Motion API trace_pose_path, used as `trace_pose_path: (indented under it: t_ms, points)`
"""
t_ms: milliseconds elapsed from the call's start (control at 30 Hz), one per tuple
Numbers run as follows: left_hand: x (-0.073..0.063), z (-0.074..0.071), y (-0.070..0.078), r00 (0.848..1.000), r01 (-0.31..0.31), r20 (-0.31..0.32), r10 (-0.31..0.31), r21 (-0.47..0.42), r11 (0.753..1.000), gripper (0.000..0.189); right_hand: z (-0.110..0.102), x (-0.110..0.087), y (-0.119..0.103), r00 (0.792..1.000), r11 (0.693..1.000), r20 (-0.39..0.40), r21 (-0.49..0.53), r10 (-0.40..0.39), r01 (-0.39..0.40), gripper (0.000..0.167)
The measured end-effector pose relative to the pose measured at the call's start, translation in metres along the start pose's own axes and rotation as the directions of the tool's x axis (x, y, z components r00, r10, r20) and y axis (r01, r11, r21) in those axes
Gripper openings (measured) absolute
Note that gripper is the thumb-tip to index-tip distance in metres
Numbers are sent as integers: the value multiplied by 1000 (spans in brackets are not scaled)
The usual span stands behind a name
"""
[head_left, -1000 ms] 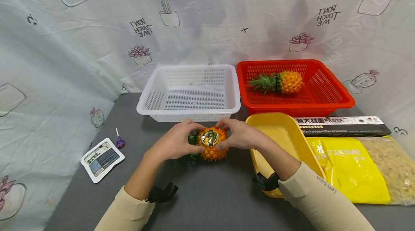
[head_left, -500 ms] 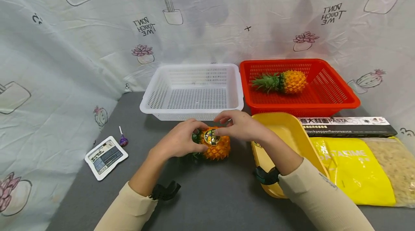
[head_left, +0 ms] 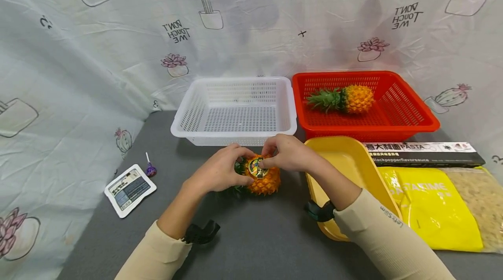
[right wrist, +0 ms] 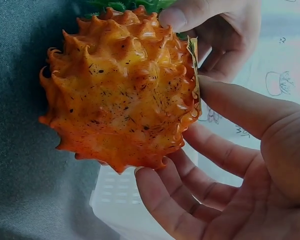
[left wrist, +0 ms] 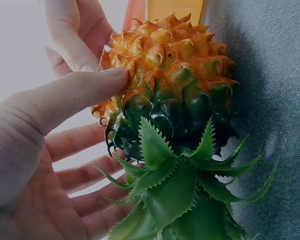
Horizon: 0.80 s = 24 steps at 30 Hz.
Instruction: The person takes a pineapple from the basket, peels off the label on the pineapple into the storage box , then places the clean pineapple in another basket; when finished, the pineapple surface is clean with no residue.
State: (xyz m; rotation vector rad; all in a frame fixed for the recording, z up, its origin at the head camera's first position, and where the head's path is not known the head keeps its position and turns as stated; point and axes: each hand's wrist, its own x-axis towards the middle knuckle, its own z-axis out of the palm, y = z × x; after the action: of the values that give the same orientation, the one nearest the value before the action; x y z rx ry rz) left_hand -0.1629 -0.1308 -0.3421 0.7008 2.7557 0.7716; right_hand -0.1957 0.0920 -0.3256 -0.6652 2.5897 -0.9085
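A glossy, plastic-looking pineapple point(head_left: 269, 185) with orange spikes lies on the grey table in the head view, its green leaves pointing left. A round gold-and-black label point(head_left: 258, 168) is on its upper face. My left hand point(head_left: 220, 169) grips the pineapple near the leafy end; in the left wrist view its thumb point(left wrist: 97, 82) presses on the spikes. My right hand point(head_left: 291, 154) holds the other end, thumb against the label. In the right wrist view, the label's edge point(right wrist: 194, 65) stands beside that thumb, and the fingertips touch the spiky body point(right wrist: 115, 105).
Behind stand a white basket point(head_left: 235, 135) and a red basket point(head_left: 365, 132) holding another pineapple point(head_left: 358, 98). A yellow tray point(head_left: 349, 157) lies under my right forearm, beside a pasta box point(head_left: 424, 159) and yellow packet point(head_left: 430, 208). At left are a lollipop point(head_left: 150, 169) and a white-edged pack point(head_left: 130, 190).
My right hand lifts partly off the pineapple, then comes back with its thumb higher, on the label. My left hand keeps its grip. The head view shifts slightly.
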Motion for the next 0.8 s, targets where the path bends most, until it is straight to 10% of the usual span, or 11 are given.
trace_pose_path:
  t_ms: [800]
  points:
    - [-1, 1, 2, 1000, -8, -7, 8, 2, 1000, 57, -1, 2, -3, 999, 985, 36, 170, 28, -34, 21]
